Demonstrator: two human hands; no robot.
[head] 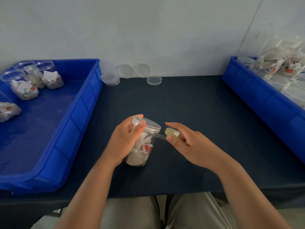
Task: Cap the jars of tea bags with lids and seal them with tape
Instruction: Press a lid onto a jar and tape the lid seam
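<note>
The jar (142, 151) of tea bags is gripped by the left hand (125, 138). Its fingers (142, 123) curl round the upper wall, with the thumb against the rim of the lid (149, 124), which is already on. The jar's long axis is tilted, the capped end leaning away and toward the right hand (186, 141); whether the base touches the surface (198, 104) I cannot tell. Just right of the left fingers, the right hand pinches a small tape roll (171, 132) between thumb and forefinger. A clear strip of tape (159, 136) runs from the roll leftward to the jar wall just under the lid, so the seam lies between the two hands. The wrap likely calls for the left hand to turn the jar about its axis while the right hand feeds tape. Beyond the fingers lie loose lids (154, 80); far to their left, open jars (29, 86) stand in a blue bin (79, 113).
</note>
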